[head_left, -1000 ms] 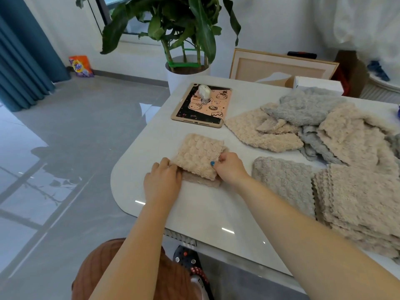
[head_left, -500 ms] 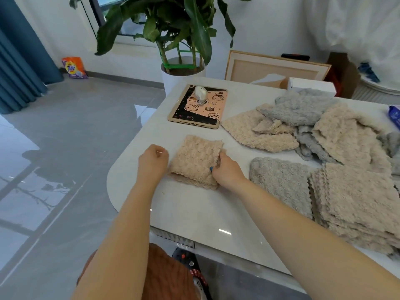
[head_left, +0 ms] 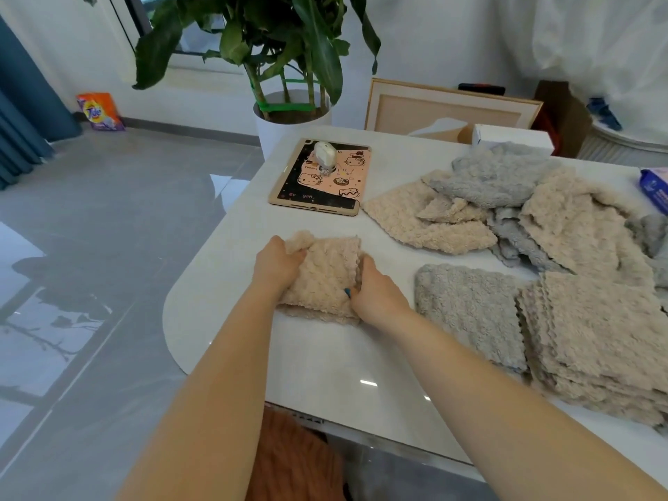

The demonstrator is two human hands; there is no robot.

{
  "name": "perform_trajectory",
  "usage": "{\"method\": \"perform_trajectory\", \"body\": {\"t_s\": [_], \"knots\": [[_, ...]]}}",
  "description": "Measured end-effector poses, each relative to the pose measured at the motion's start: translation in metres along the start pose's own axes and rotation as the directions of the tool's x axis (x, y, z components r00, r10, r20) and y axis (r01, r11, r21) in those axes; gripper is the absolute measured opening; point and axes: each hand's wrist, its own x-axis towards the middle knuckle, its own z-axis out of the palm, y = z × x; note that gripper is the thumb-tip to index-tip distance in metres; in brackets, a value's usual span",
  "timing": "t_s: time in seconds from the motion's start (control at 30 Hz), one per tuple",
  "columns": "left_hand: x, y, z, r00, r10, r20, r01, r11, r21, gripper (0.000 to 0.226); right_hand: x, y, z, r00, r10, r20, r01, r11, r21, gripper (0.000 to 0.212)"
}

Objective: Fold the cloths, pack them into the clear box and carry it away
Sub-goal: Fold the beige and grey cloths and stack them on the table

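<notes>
- The cloth (head_left: 327, 280) lies folded on the tabletop (head_left: 325, 356), between the fingers (head_left: 297, 253) of both hands and touching them.
- The left hand (head_left: 276, 263) curls round its far left corner, bunching it.
- The right hand (head_left: 377, 296) pinches its right edge, thumb on top.
- The cloth is beige, fluffy and bumpy, with a lower layer showing along its near edge.

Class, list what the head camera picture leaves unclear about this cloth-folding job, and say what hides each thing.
Head view only:
Clear box: nowhere in frame.
Beige cloth: lower layers covered by its top layer, the left hand and the right hand.
Stack of folded cloths: cut off by the right edge, so uncountable.
Blue packet: cropped by the right edge, print too small.
</notes>
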Motion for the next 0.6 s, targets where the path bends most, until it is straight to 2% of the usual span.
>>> {"method": "perform_trajectory", "body": {"t_s": [0.07,0.13,0.2,0.3,0.37,0.43,0.47,0.5,0.53,0.6], "knots": [[-0.004,-0.003,0.003,0.999,0.024,-0.039,-0.022,0.999,0.050,0.035,0.001,-0.001,-0.001,0.998,0.055,0.011,-0.054,0.998,-0.021,0.040],[-0.007,-0.001,0.003,1.000,-0.009,-0.004,0.009,0.999,-0.031,0.045,0.002,-0.003,-0.005,0.997,0.072,0.027,-0.072,0.997,0.011,0.038],[-0.010,0.006,-0.003,0.986,-0.100,0.130,0.125,0.972,-0.201,0.051,0.004,-0.001,-0.010,0.995,0.078,0.060,-0.084,0.990,0.110,0.043],[-0.022,0.015,-0.016,0.930,-0.089,0.358,0.225,0.906,-0.359,0.030,0.004,0.002,-0.014,0.986,0.127,0.112,-0.157,0.930,0.334,0.043],[-0.028,0.022,-0.024,0.899,0.011,0.437,0.210,0.866,-0.454,0.025,0.001,0.003,-0.017,0.976,0.168,0.136,-0.216,0.808,0.549,0.032],[-0.034,0.027,-0.026,0.870,0.093,0.484,0.204,0.826,-0.525,0.023,-0.005,0.002,-0.021,0.962,0.184,0.200,-0.271,0.580,0.768,0.018],[-0.038,0.031,-0.025,0.859,0.120,0.498,0.206,0.809,-0.551,0.022,-0.008,0.001,-0.024,0.959,0.177,0.222,-0.280,0.461,0.842,0.020],[-0.041,0.034,-0.023,0.852,0.143,0.504,0.206,0.793,-0.573,0.023,-0.010,0.000,-0.026,0.960,0.162,0.229,-0.276,0.389,0.879,0.026],[-0.046,0.038,-0.020,0.844,0.168,0.509,0.205,0.776,-0.596,0.024,-0.011,0.000,-0.028,0.962,0.157,0.223,-0.267,0.363,0.893,0.033],[-0.052,0.044,-0.011,0.850,0.201,0.488,0.199,0.734,-0.649,0.028,-0.011,-0.001,-0.033,0.959,0.197,0.204,-0.266,0.375,0.888,0.041]]}}
